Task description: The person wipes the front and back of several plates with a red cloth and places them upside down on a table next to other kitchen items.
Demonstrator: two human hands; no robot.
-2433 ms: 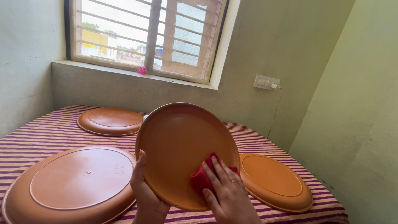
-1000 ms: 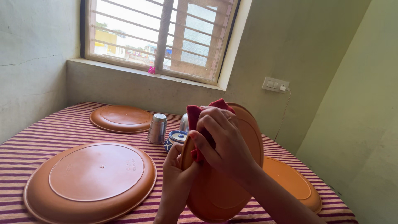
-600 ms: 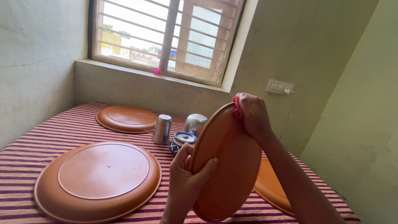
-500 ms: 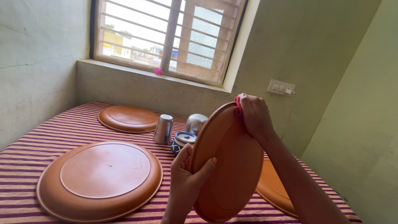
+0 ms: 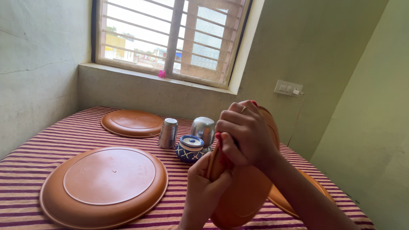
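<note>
A: Item held?

B: One round brown plastic plate [image 5: 249,191], plain, stood on edge above the striped tablecloth [image 5: 51,136], long axis running up and away. Left hand [image 5: 204,191] closed on its near rim; right hand [image 5: 245,134] closed over the rim just above, pressing a red cloth [image 5: 222,158], mostly hidden.

A: Labelled goods beside the grip?

B: Left of it, a blue patterned lidded jar [image 5: 190,148], no label legible.

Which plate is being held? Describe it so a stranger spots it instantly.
Start at the striped table under the barred window and go to its near right side. The held plate is gripped by the left hand and right hand. Unlike the other brown plates, which lie face-down, it stands on edge.
</note>
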